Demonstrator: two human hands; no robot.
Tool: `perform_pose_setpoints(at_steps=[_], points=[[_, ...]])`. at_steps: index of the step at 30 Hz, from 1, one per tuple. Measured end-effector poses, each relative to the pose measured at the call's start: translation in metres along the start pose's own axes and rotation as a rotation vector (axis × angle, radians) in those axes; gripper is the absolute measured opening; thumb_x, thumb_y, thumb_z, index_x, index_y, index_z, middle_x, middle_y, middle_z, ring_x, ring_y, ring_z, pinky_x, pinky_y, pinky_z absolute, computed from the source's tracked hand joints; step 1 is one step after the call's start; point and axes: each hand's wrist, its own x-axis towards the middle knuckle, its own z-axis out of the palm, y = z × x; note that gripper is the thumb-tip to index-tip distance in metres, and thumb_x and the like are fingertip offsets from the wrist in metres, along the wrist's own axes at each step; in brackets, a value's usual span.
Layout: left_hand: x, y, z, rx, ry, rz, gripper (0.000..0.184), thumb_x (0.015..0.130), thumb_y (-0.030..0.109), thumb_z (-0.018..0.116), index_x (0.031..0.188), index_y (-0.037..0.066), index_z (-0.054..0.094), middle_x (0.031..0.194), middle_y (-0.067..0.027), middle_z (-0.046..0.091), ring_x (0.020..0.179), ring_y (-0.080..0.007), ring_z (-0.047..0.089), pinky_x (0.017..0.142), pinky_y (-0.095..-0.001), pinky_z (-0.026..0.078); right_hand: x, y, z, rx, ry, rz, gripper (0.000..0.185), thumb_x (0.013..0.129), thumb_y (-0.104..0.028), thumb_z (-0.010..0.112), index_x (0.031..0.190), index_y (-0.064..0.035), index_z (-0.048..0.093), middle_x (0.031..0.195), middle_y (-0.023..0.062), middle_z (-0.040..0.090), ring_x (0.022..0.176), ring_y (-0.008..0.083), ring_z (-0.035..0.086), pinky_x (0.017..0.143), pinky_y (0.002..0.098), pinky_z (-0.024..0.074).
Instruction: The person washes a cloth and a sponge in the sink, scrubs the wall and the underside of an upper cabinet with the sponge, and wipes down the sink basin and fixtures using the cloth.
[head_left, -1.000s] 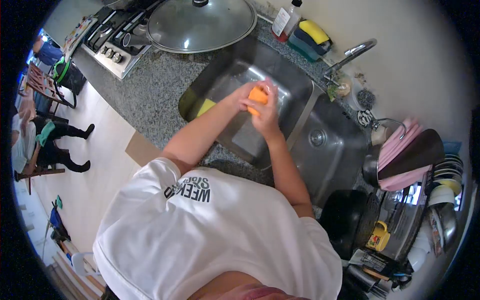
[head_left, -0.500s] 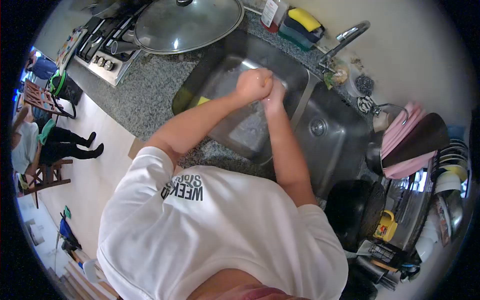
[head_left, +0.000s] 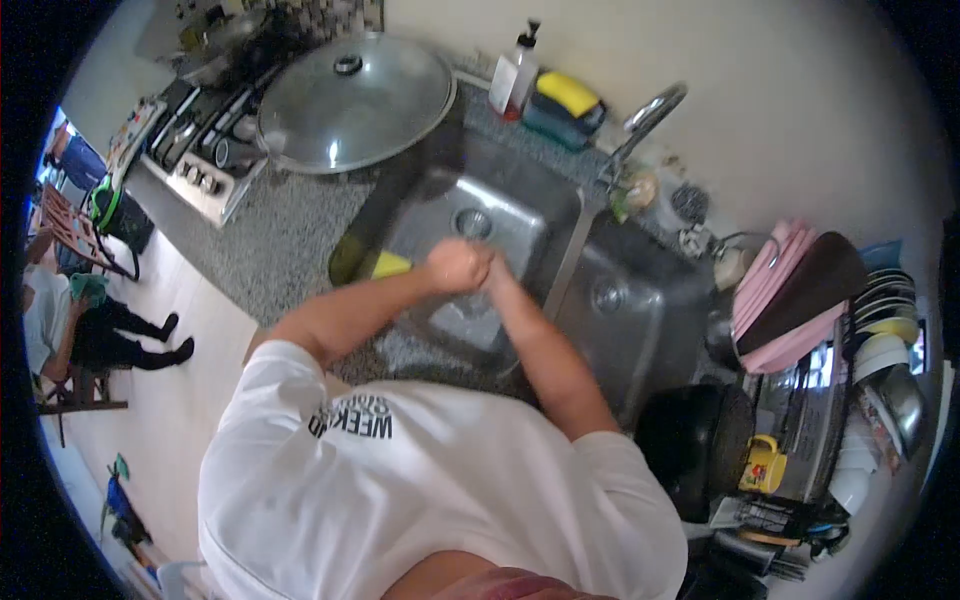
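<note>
Over the left basin of the steel sink, my left hand is closed in a fist. My right hand is closed and pressed against it from the right. Whatever is between them is hidden by the fingers; no orange shows now. Just left of my left hand, a yellow cloth or sponge lies in the basin. Behind my hands the round drain of this basin is visible.
A large glass lid sits back left beside the stove. Soap bottle, sponges and faucet line the back. Dishes and a yellow mug stand right. Another person is far left.
The orange item seen between my hands a second ago is now hidden. My hands have closed together and sit lower in view, nearer the yellow piece. The camera view has shifted.
</note>
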Motion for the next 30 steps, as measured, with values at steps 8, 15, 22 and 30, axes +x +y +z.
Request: perform_pose_setpoints(at_steps=[8,15,22,30], points=[[-0.016,0.023,-0.015,-0.02,-0.013,0.194,0.019,0.072,0.023,0.052,0.08,0.007,0.058,0.077,-0.0139,0.059,0.063,-0.0292,0.059,0.053,-0.0409,0.048,-0.014,0.005,-0.022,-0.057,-0.125,0.059,0.033,0.08,-0.024,0.05,0.104,-0.0025,0.053,0.098,0.0118,0.058,0.089,0.023,0.058,0.079,0.0378,0.049],[-0.024,-0.001,-0.02,-0.12,-0.064,0.121,0.016,0.074,0.021,0.05,0.082,0.01,0.058,0.078,-0.0121,0.06,0.067,-0.032,0.059,0.056,-0.0402,0.049,-0.01,0.018,-0.034,-0.184,-0.229,0.067,0.037,0.078,-0.021,0.055,0.109,-0.0018,0.052,0.099,0.0117,0.058,0.09,0.0229,0.058,0.081,0.0376,0.0479],[-0.023,-0.063,-0.008,-1.678,0.02,-1.024,0.032,0.085,0.031,0.04,0.086,0.004,0.058,0.079,-0.0117,0.06,0.07,-0.0261,0.06,0.069,-0.0381,0.049,-0.085,-0.034,0.074,-1.566,0.035,-0.686,0.071,0.069,-0.023,0.069,0.129,-0.0057,0.035,0.126,0.0203,0.037,0.117,0.0325,0.038,0.098,0.0386,0.0316],[-0.044,-0.086,-0.032,-1.609,-0.188,-1.092,0.046,0.087,0.051,0.036,0.099,0.01,0.051,0.085,-0.0058,0.058,0.077,-0.0174,0.056,0.072,-0.0268,0.045,-0.067,-0.081,0.095,-1.138,0.28,-0.638,0.05,0.067,-0.008,0.073,0.111,-0.0036,0.049,0.104,0.0071,0.056,0.096,0.0173,0.056,0.085,0.0316,0.0441]])
